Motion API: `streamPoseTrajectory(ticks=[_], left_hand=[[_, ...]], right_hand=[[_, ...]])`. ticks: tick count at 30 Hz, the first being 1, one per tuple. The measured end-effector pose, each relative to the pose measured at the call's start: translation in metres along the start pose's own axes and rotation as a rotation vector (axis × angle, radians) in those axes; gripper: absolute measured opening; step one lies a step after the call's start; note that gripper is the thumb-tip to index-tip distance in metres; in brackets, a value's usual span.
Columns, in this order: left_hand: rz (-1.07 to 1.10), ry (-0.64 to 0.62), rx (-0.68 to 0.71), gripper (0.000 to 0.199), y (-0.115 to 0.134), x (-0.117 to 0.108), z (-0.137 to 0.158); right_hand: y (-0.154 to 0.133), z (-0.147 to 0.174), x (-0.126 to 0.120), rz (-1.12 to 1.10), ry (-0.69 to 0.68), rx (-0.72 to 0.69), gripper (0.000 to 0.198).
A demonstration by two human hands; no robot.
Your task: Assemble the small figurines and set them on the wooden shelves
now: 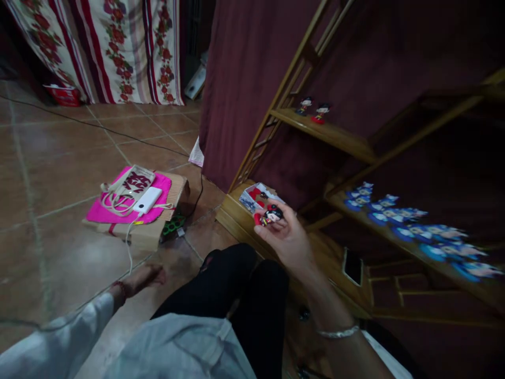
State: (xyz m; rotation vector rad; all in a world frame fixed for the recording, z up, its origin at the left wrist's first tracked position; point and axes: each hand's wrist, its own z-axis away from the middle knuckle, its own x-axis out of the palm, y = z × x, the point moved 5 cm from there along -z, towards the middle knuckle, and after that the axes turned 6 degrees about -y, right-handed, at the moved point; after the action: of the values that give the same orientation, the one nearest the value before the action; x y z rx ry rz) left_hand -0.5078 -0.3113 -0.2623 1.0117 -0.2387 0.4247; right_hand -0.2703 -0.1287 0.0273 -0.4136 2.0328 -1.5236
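My right hand (pixel 290 237) is closed on a small figurine (pixel 272 215) with black hair and a red body, pinched between thumb and fingers. Just beyond it, an open box (pixel 249 199) with red and black pieces inside stands on the low wooden shelf (pixel 232 221). Low at the left, my left hand (pixel 148 278) hangs over the floor with loosely bent fingers and nothing visible in it; it is dim and slightly blurred. Two similar figurines (pixel 320 112) stand on a higher shelf board (pixel 327 134).
Several blue-and-white figures (pixel 418 226) line a shelf at right. Below them lies a dark-screened tablet or phone (pixel 352 266). A cardboard box (pixel 148 237) at left bears a pink cloth (pixel 98 211), a printed bag (pixel 138 180) and a white power bank (pixel 148 200). Cables cross the tiled floor.
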Motion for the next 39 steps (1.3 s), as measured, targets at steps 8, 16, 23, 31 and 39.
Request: streamPoseTrajectory(ticks=[8, 16, 23, 31, 39], left_hand=[[0.390, -0.612, 0.336, 0.032, 0.164, 0.234, -0.054], [0.548, -1.006, 0.108, 0.026, 0.190, 0.358, -0.034], [0.595, -0.785, 0.156, 0.012, 0.188, 0.349, -0.046], [0.600, -0.697, 0.201, 0.009, 0.201, 0.336, -0.050], [0.533, -0.697, 0.216, 0.014, 0.212, 0.333, -0.055]], right_hand=[[-0.020, 0.009, -0.050, 0.136, 0.138, -0.033, 0.061], [-0.042, 0.022, -0.096, 0.479, 0.318, -0.004, 0.057], [-0.035, 0.016, -0.092, 0.584, 0.226, 0.037, 0.057], [-0.032, -0.001, -0.087, 0.545, 0.113, -0.062, 0.051], [-0.033, -0.009, -0.092, 0.509, 0.041, -0.096, 0.049]])
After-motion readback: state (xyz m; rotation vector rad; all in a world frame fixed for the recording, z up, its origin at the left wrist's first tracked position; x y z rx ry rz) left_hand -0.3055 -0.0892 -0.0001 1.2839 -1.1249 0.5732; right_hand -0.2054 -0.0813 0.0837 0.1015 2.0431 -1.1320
